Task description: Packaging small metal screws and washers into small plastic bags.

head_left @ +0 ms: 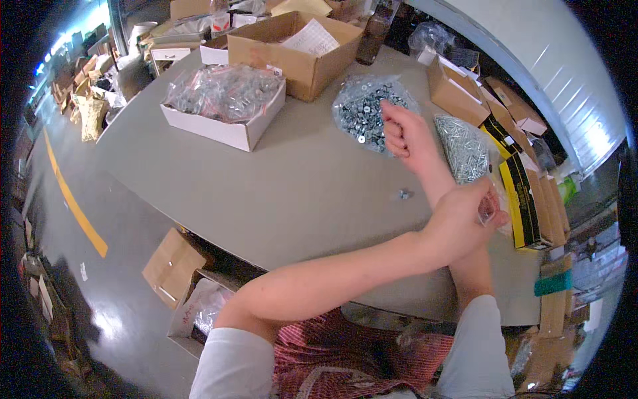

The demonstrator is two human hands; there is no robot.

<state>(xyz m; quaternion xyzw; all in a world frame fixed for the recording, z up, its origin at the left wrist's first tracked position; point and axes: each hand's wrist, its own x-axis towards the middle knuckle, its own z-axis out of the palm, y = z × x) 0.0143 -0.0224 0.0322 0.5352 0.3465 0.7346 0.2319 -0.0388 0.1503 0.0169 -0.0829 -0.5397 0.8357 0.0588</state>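
Note:
My left hand (462,216) reaches across to the right, over my right forearm. Its fingers are closed on a small clear plastic bag (488,207). Farther out, my right hand (407,136) is over the right side of a large clear bag of metal washers or nuts (362,116). The fingers of that hand are curled; anything within them is hidden. A clear bag of silvery screws (463,147) lies just right of my right forearm. On the tabletop left of that forearm sits a small metal piece (403,194), too small to name exactly.
A white box of filled plastic packets (249,126) stands at the far left of the grey table (286,193). Behind it are an open cardboard box (292,50) and a dark bottle (377,33). Black-and-yellow boxes (522,199) line the right edge. Below the left edge is an open carton (183,319).

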